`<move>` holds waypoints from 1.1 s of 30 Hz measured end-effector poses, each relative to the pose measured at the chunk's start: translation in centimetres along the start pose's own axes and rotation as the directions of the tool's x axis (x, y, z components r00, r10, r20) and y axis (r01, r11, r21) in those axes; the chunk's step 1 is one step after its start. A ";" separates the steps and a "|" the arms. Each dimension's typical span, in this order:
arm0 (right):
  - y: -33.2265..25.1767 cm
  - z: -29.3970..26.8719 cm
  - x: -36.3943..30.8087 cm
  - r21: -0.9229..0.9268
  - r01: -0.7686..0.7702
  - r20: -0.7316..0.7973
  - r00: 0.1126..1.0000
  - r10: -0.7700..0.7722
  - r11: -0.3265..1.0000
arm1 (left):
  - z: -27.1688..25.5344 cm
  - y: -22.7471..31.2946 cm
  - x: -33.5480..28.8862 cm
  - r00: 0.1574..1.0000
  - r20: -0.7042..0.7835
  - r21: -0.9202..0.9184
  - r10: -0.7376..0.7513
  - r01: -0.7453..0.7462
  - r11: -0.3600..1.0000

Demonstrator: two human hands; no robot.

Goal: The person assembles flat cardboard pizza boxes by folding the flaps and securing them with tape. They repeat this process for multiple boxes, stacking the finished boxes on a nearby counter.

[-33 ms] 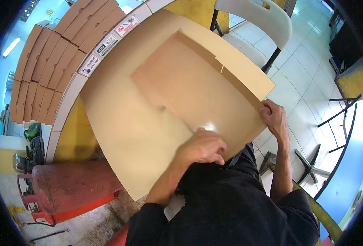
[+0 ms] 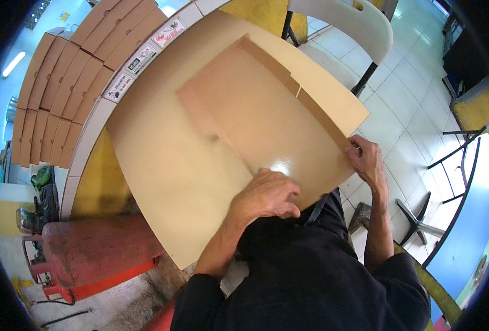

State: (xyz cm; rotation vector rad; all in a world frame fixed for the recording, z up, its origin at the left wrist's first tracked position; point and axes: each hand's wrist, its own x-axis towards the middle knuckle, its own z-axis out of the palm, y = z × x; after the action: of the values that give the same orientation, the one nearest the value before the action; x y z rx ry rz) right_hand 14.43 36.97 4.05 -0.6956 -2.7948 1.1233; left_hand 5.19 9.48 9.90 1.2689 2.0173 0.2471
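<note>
A partly folded brown cardboard box (image 2: 255,105) lies on the cream tabletop (image 2: 167,182), with low walls raised along its right and left sides. My right hand (image 2: 367,160) pinches its near right corner, thumb inside and fingers outside the wall. At the near left corner, my left hand (image 2: 267,193) is closed with curled fingers around the cardboard edge; the hand hides part of that corner. A shiny patch of light shows on the box floor beside my left hand.
Stacked folded cardboard boxes (image 2: 62,77) stand beyond the tiled ledge (image 2: 98,110) at the left. Below them lies a red gas cylinder (image 2: 101,248). A white chair (image 2: 344,27) stands past the table's far right edge, and a blue table (image 2: 465,220) is at the right.
The cardboard box has shifted slightly, its far corner a little farther away. Both hands have moved slightly left, still at the same corners.
</note>
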 end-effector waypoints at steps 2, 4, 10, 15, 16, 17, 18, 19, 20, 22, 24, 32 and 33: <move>-1.3 1.8 -1.0 0.173 0.087 0.069 0.993 -0.100 0.981 | 1.4 0.4 -0.3 0.970 -0.242 0.021 0.011 -0.006 1.000; -3.2 4.1 -1.7 0.240 0.106 0.115 0.984 -0.137 0.965 | 3.0 1.2 -0.3 0.922 -0.387 0.054 0.013 0.008 0.999; -4.2 8.0 -1.4 0.303 0.074 0.177 0.975 -0.132 0.950 | 7.0 2.7 2.3 0.641 -0.766 0.130 0.041 0.092 0.987; -2.6 8.9 -0.8 0.388 0.015 0.246 0.962 -0.119 0.922 | 8.5 1.4 2.3 0.422 -0.877 0.257 0.230 0.008 0.966; -2.6 8.7 -1.0 0.406 -0.021 0.249 0.964 -0.089 0.913 | 8.5 1.0 1.8 0.352 -0.899 0.260 0.260 -0.050 0.964; -2.8 8.5 -1.4 0.424 -0.056 0.254 0.965 -0.059 0.904 | 8.2 0.7 1.1 0.322 -0.925 0.203 0.202 -0.031 0.979; -2.9 8.4 -1.6 0.442 -0.092 0.259 0.965 -0.029 0.893 | 8.2 0.4 1.0 0.325 -0.938 0.125 0.119 -0.003 0.992; -2.9 8.8 -1.9 0.464 -0.089 0.274 0.961 -0.048 0.881 | 8.2 -0.1 0.7 0.331 -0.943 0.045 0.032 0.031 0.999; -2.9 9.3 -2.2 0.487 -0.086 0.288 0.955 -0.067 0.869 | 8.3 -0.4 0.7 0.333 -0.941 -0.035 -0.055 0.066 0.997; -4.0 9.6 -3.1 0.569 -0.142 0.355 0.931 -0.086 0.810 | 7.7 -0.5 0.8 0.447 -0.873 -0.163 -0.197 0.114 0.980; -6.4 8.7 -4.0 0.668 -0.250 0.440 0.893 -0.101 0.700 | 6.6 -0.4 0.6 0.562 -0.766 -0.253 -0.311 0.180 0.951; -6.8 9.0 -4.4 0.652 -0.298 0.448 0.893 -0.037 0.697 | 5.8 -0.7 -0.2 0.606 -0.646 -0.417 -0.465 0.230 0.879; -6.8 9.0 -4.3 0.652 -0.305 0.459 0.887 -0.042 0.695 | 6.0 -1.0 -0.2 0.594 -0.649 -0.442 -0.476 0.215 0.871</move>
State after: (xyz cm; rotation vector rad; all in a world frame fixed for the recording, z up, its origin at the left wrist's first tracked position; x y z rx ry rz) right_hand 13.77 24.97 2.51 -0.5992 -2.2391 2.4687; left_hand 8.56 7.58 5.16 0.5363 2.7127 1.0015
